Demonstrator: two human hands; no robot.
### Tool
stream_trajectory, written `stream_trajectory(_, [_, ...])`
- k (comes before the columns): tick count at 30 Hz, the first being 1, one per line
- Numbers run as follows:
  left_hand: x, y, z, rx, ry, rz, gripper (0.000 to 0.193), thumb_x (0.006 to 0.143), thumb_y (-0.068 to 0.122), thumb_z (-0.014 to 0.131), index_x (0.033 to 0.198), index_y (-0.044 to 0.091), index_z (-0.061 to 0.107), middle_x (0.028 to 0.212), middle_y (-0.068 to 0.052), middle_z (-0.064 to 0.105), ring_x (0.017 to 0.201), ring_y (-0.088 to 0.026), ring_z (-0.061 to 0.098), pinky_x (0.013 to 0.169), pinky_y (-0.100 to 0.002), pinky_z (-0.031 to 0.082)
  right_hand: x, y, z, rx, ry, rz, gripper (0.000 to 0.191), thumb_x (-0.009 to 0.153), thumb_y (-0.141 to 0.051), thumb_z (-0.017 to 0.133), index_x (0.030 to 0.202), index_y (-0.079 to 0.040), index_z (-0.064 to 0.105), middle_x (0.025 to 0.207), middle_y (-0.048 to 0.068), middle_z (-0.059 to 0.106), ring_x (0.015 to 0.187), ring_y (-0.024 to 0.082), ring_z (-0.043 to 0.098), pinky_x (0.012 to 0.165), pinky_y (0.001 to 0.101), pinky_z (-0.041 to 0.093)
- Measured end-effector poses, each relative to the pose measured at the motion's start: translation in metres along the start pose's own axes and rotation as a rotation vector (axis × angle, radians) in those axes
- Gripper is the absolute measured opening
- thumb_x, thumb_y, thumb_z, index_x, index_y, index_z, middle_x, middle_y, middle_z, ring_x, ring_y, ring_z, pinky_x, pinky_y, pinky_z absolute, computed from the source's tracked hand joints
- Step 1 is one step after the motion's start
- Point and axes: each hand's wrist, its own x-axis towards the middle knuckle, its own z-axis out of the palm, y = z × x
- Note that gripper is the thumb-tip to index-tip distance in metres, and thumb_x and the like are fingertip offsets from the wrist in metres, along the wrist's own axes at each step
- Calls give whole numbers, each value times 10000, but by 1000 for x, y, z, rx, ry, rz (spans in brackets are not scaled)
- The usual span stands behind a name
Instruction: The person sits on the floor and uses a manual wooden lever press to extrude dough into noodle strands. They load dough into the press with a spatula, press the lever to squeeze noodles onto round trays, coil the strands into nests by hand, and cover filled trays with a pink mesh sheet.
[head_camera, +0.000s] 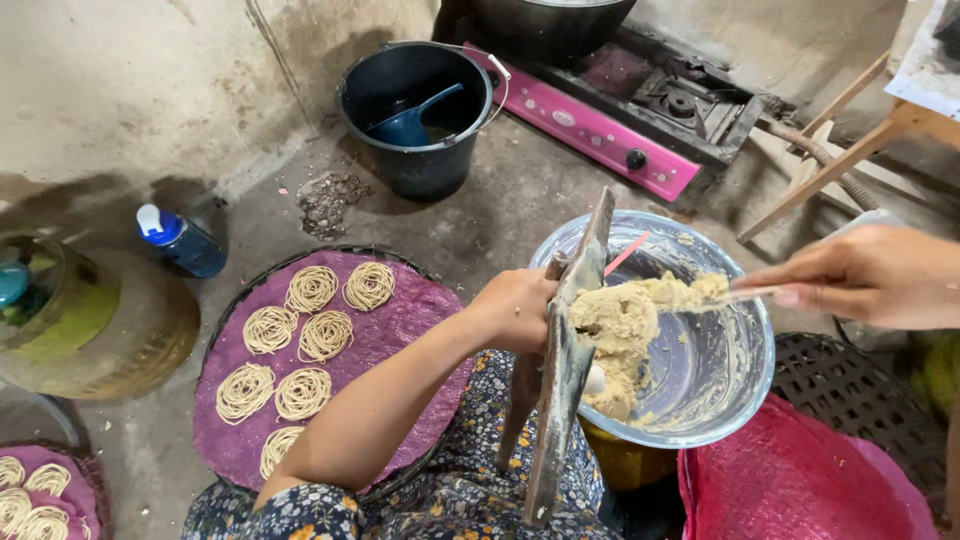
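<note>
My left hand grips a long wooden press that stands tilted against the rim of a steel bowl. A lump of pale yellow dough sits in the bowl beside the press. My right hand comes in from the right and holds a thin flat spatula whose tip touches the dough. To the left, a round tray lined with purple cloth carries several coiled noodle nests.
A black bucket with a blue scoop stands at the back, next to a pink gas stove. A blue bottle and a woven basket lie at left. A red cloth and dark mesh tray are at right.
</note>
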Motion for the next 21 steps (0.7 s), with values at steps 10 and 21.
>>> stream_trajectory(10, [37, -34, 41, -220, 229, -177, 383, 683, 338, 770, 960, 73, 764, 987, -212, 734, 920, -421, 693, 812, -480, 553, -26, -138, 18, -736, 1239, -448, 281, 819, -139, 720, 1100, -145, 727, 792, -29, 622, 673, 121, 606, 555, 278, 459])
stream_trajectory(21, [55, -49, 47, -248, 144, -277, 403, 669, 358, 781, 974, 94, 779, 940, -212, 744, 905, -391, 726, 813, -447, 571, -47, -48, 19, -171, 1327, -158, 206, 839, -261, 822, 1019, -164, 793, 869, -2, 704, 766, 164, 672, 680, 285, 506])
